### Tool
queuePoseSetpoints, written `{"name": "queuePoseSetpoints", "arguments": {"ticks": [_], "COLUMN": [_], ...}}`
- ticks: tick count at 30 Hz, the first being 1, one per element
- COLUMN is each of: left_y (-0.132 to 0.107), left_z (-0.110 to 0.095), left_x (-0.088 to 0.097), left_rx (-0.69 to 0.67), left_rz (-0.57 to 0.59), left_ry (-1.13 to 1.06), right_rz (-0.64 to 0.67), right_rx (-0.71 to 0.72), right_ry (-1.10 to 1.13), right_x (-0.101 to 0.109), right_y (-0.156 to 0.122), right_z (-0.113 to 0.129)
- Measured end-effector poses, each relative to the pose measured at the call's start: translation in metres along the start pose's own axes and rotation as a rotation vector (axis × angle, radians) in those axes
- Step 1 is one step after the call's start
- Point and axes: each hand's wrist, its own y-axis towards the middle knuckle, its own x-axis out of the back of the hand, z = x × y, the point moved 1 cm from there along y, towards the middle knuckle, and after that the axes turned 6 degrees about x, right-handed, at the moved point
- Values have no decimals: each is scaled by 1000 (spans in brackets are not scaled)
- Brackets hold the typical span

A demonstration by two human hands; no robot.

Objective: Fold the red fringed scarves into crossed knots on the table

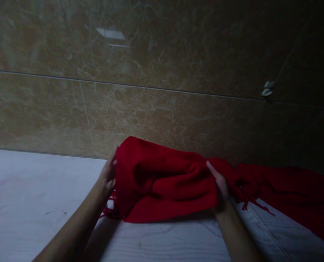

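Note:
A red fringed scarf (164, 182) lies partly folded on a pale wooden surface (28, 203), its long tail trailing to the right. My left hand (108, 174) grips the folded part's left edge, fingers tucked behind the cloth. My right hand (219, 183) pinches the fold's right edge, thumb on top. The folded section is lifted slightly between both hands. Red tassels hang near my left wrist and right of my right hand.
A brown marbled tile wall (162, 91) rises right behind the surface. A small white clip on a thin cord (268, 88) sits on the wall at the right. The scene is dim, darkest at the right.

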Motion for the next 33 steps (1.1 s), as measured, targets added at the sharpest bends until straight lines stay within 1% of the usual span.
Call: {"name": "queuePoseSetpoints", "arguments": {"ticks": [1,2,5,7,8,10,12,13,15,17,19,21,23,25,27,28,30,33], "left_y": [5,10,18,15,12,6,2,2,2,1,-1,-2,0,3,6,5,1,-13], "left_z": [5,13,37,47,49,49,47,47,46,46,47,50,56,61,64,64,60,53], "left_x": [-2,-5,-14,-20,-23,-29,-34,-36,-40,-44,-49,-54,-56,-56,-54,-55,-60,-77], "left_rx": [4,40,262,367,381,347,289,262,236,261,314,322,263,215,224,240,267,308], "left_rz": [5,15,76,137,179,259,284,273,224,206,193,186,153,104,59,61,85,112], "left_ry": [8,23,133,298,413,671,886,945,990,1042,1163,1251,1209,1136,1113,1134,1240,1539], "right_rz": [-34,-70,-193,-276,-313,-351,-363,-365,-358,-320,-246,-162,-100,-68,-49,-41,-27,-31], "right_rx": [11,20,27,27,37,68,94,97,91,71,30,-9,-24,-23,-22,-22,-23,-19], "right_ry": [23,44,86,107,118,141,178,199,238,266,285,289,280,268,255,248,241,245], "right_x": [3,6,14,18,19,22,23,24,23,21,19,18,18,19,20,20,19,18], "right_y": [2,5,15,19,20,21,20,19,18,17,15,14,13,12,12,12,12,11], "right_z": [-1,-4,-13,-18,-18,-17,-15,-14,-11,-11,-11,-12,-13,-13,-12,-11,-11,-11]}}
